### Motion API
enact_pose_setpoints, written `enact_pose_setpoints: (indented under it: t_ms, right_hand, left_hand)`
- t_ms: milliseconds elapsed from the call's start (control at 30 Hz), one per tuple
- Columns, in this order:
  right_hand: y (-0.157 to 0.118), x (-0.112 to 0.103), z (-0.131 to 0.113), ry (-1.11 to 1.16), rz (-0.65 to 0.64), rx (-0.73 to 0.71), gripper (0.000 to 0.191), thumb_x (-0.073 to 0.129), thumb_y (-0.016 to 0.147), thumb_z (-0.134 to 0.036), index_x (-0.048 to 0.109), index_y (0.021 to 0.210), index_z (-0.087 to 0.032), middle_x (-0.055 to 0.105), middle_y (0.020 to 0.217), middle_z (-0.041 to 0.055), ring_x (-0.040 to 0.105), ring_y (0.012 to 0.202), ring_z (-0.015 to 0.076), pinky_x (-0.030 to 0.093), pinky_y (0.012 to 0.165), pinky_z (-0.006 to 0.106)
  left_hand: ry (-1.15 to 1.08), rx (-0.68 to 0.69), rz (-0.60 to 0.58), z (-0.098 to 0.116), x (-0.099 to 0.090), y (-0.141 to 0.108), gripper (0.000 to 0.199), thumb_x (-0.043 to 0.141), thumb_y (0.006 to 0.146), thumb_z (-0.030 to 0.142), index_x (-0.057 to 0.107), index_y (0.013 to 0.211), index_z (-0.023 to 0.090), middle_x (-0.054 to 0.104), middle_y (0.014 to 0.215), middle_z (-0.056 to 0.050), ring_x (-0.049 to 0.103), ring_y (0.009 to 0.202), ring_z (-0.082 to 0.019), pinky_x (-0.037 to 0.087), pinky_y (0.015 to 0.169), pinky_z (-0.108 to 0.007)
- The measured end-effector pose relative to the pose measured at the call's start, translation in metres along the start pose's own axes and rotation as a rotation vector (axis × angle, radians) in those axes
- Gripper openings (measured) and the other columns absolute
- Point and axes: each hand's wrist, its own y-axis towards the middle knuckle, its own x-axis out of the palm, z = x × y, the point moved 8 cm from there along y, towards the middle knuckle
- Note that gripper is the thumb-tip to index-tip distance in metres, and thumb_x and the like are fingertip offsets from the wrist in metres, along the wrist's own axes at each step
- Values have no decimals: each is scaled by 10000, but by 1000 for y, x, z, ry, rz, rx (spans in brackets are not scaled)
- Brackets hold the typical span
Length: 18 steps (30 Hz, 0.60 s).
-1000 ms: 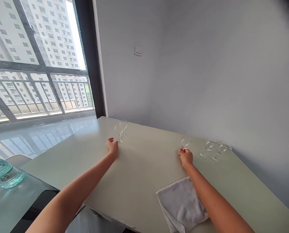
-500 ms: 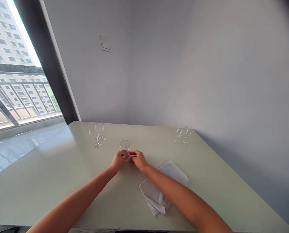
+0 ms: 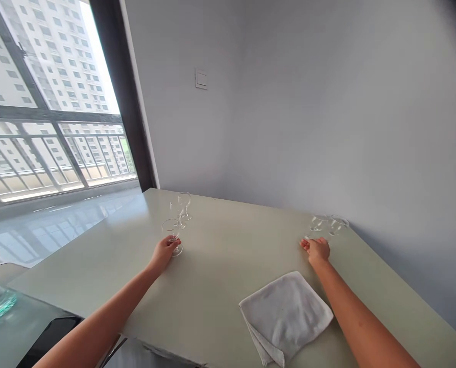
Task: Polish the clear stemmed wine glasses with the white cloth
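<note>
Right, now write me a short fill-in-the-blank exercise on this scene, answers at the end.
1. Counting the glass in the left hand, the left-side glasses total ____.
2. The right-side glasses beyond the right hand number ____.
3. The gray cloth lies on the ____.
4. The switch is mounted on the ____.

Missing words: three; two; table; wall.

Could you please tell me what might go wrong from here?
The glass in the left hand might knock the two glasses standing close behind it. The right hand, reaching in by the right pair of glasses, could tip one over.
</note>
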Motion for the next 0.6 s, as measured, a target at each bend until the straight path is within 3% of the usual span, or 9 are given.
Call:
enact_pose_setpoints:
  t_ms: [200, 333, 467, 600]
  right_hand:
    - [22, 18, 16, -58, -98, 82, 286, 586, 564, -183, 368, 747, -211, 443, 652, -67, 565, 468, 96, 503, 442, 234]
    - [25, 26, 25, -141, -107, 63, 255, 580, 578, -179, 402, 759, -201, 468, 643, -62, 522, 448, 71, 448, 393, 180]
    - [14, 38, 25, -249, -210, 25, 195, 567, 601, -175, 499, 784, -166, 553, 691, -17, 502, 452, 59, 402, 372, 149]
    - [-14, 61, 21, -309, -397, 32, 140, 537, 630, -163, 554, 767, -139, 614, 729, 27, 501, 448, 60, 392, 369, 151]
  left_hand:
    - [-20, 3, 66, 2, -16, 23, 347, 606, 580, 463, 607, 756, 164, 636, 764, -35, 491, 577, -116, 324, 513, -221]
    - [-13, 10, 89, 4, -14, 40, 339, 612, 572, 447, 601, 745, 156, 603, 697, -24, 474, 561, -113, 321, 510, -222]
    - [-7, 12, 129, 8, -15, 50, 278, 614, 583, 371, 589, 760, 158, 539, 630, 5, 449, 540, -103, 330, 515, -223]
    - [-10, 16, 287, 6, -25, 38, 326, 564, 619, 243, 520, 936, 179, 530, 815, -20, 476, 615, -105, 361, 555, -228]
